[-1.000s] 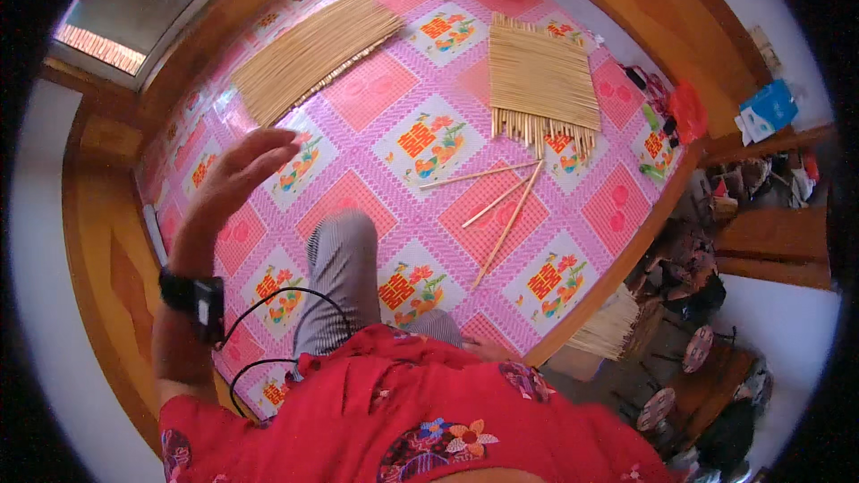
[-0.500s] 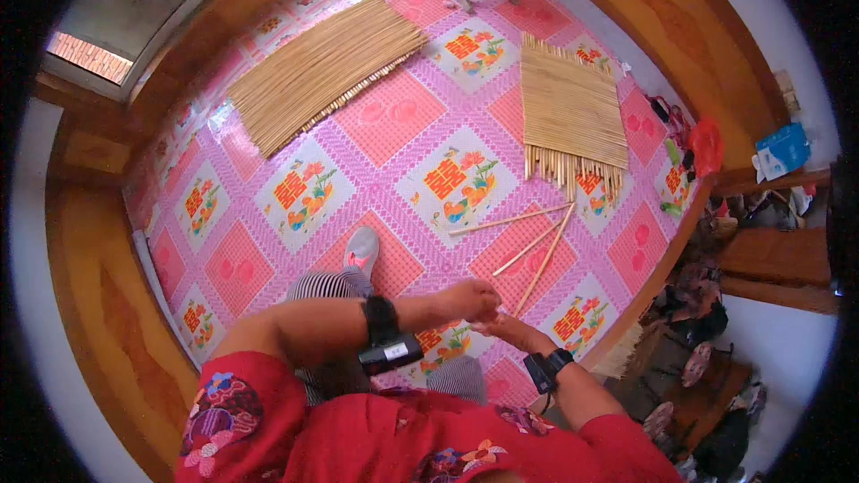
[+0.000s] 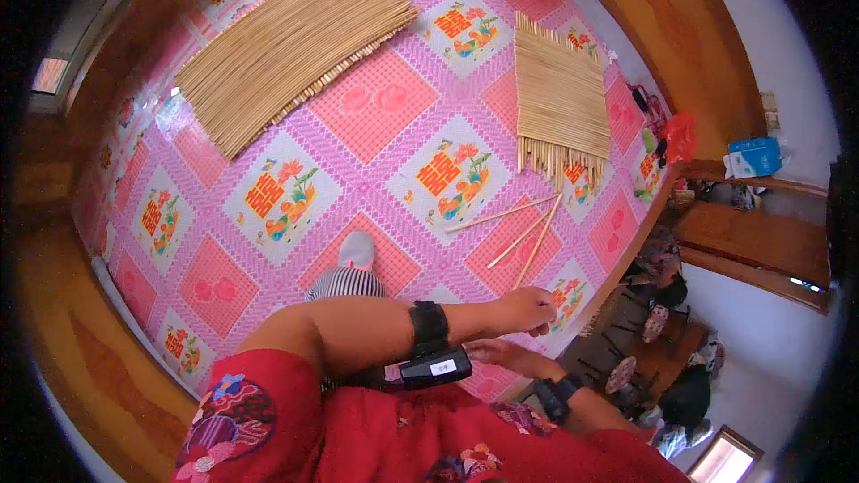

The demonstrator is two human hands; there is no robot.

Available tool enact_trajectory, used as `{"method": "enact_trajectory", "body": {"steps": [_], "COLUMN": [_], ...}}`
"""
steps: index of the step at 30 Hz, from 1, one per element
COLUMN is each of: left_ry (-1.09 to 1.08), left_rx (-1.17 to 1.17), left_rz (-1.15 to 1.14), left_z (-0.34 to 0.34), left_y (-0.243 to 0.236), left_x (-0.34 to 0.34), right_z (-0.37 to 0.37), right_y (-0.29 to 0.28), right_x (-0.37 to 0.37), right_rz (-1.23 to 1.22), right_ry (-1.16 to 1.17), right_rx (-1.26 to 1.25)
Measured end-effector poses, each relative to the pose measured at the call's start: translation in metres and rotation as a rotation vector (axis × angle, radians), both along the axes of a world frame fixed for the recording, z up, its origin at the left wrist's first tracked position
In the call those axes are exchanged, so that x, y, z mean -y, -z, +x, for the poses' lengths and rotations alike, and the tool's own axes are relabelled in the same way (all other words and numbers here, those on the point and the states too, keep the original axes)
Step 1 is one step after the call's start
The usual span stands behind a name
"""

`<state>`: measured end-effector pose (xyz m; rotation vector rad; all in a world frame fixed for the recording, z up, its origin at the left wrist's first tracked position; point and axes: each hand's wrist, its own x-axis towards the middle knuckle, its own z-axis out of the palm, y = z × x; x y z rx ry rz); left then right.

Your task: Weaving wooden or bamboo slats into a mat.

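Reach step: left hand (image 3: 528, 310) nears loose sticks (image 3: 528, 233) at lower right (grip unclear); right hand (image 3: 497, 353) empty, open. Next: pinch one.

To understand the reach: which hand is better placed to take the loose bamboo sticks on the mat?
Probably left. The left hand is right at the near end of the loose sticks; the right hand sits behind it, farther away.

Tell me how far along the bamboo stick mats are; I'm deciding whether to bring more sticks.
Two woven mats of pale bamboo sticks lie on the pink patterned floor cloth: a large one and a smaller one. In hand: the left hand reaches toward loose bamboo sticks, right hand below. Those loose sticks remain unwoven.
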<state>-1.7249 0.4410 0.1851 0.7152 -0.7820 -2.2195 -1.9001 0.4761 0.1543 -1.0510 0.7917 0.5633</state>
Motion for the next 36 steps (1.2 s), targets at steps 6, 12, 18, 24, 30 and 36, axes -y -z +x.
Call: {"method": "enact_trajectory", "body": {"steps": [6,12,18,24,30,36], "left_ry": [-0.164,-0.099,-0.052,0.412,-0.048,-0.343], "left_rx": [-0.015,0.049,0.122,0.237,0.442,0.698], "left_rz": [-0.069,0.177,0.595,0.309,0.468,0.709], "left_z": [-0.026,-0.051,-0.064,-0.039,0.101,0.197], "left_y": [0.021,0.047,0.052,0.045,-0.105,-0.260], "left_x": [-0.005,-0.043,-0.100,-0.089,-0.035,0.002], "right_z": [-0.033,-0.013,-0.049,-0.100,-0.133,-0.117], "right_y": [0.003,-0.101,-0.175,-0.137,-0.175,-0.234], "right_x": [-0.024,-0.008,-0.071,-0.020,0.027,0.124], "right_rz": [0.132,0.066,-0.585,-0.515,-0.222,0.276], "right_ry": [-0.463,-0.521,-0.124,-0.120,0.161,0.288], "right_rx": [-0.034,0.111,-0.513,-0.237,-0.341,-0.411]}}
